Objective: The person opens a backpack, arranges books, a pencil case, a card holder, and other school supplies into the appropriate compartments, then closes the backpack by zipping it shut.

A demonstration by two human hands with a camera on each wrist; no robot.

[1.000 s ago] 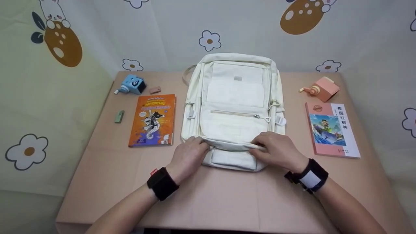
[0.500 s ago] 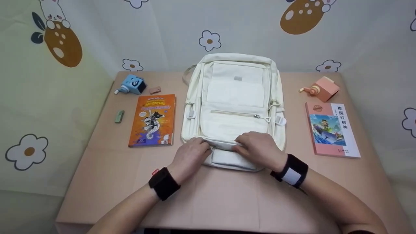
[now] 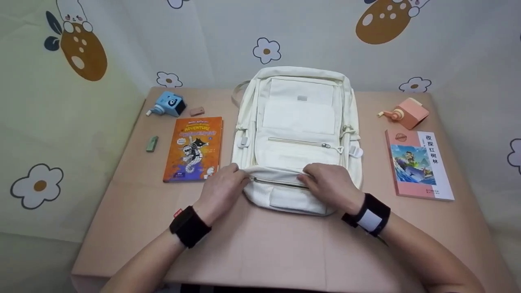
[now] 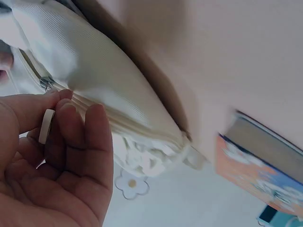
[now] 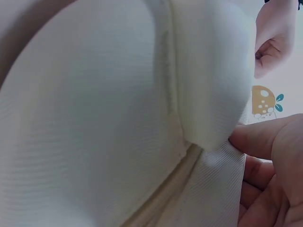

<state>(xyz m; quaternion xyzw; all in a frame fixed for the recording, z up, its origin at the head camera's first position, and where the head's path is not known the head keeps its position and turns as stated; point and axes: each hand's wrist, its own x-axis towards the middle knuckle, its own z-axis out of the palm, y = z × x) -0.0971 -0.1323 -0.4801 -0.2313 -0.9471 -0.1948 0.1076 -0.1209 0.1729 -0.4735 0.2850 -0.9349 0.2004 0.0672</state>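
A cream backpack [image 3: 303,118] lies on the table, its lower front pocket towards me. My left hand [image 3: 224,191] is at that pocket's left end. In the left wrist view its thumb and index finger pinch a zipper pull [image 4: 47,126], close beside the metal slider [image 4: 46,82]. My right hand [image 3: 331,183] pinches the pocket's fabric between thumb and fingers, right of the pocket's middle. Between the two hands runs the zipper line [image 3: 279,183]. The right wrist view shows the right thumb pressed on a fold of cream cloth [image 5: 213,71].
Left of the backpack lie an orange book [image 3: 193,148], a blue pencil sharpener [image 3: 169,103] with a crank, a pink eraser [image 3: 197,111] and a small green block [image 3: 152,144]. To the right are a pink crank sharpener [image 3: 409,114] and a pink-and-white book [image 3: 419,165].
My right hand has shifted left along the pocket edge and taken a fresh grip. The left hand has moved left with the zipper pull, and the zipper line now shows between the hands.
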